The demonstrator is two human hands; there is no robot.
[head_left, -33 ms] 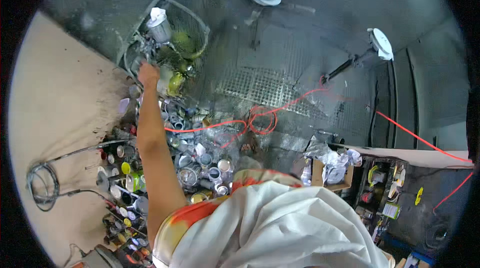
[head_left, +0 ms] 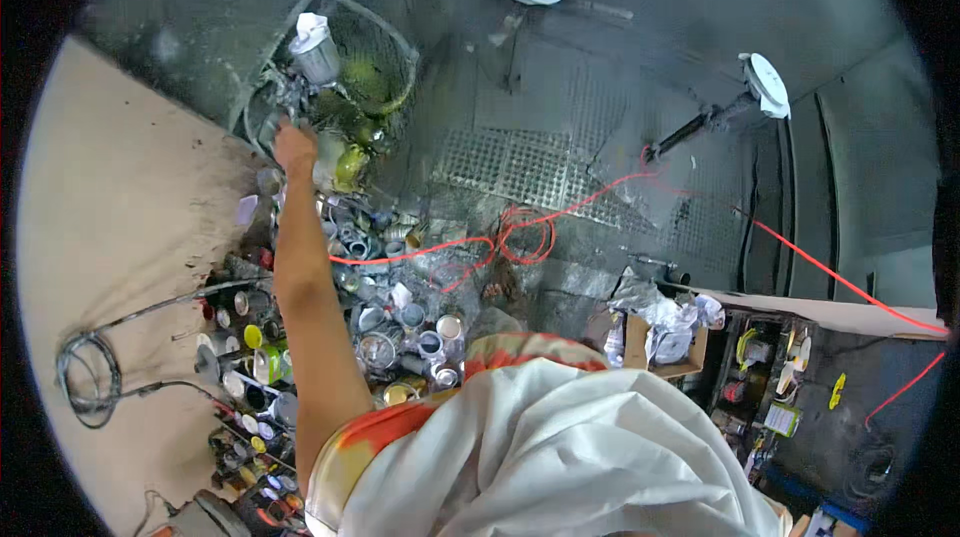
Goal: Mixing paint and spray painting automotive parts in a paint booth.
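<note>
Left arm stretched far forward, elbow nearly straight, forearm passing over cluster of cans (head_left: pixel 430 345). From here, left hand (head_left: pixel 296 147) looks curled tight round spray gun (head_left: pixel 290 97), grey cup (head_left: pixel 317 63) tilted beyond knuckles. Gun sits past cans, well out from body. Red hose (head_left: pixel 410 255) runs behind forearm. Right hand out of sight; cannot tell its state.

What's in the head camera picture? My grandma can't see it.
The left hand is at what looks like a spray gun with a grey cup. Nearer, many cans crowd together, and a red hose loops off rightward.
</note>
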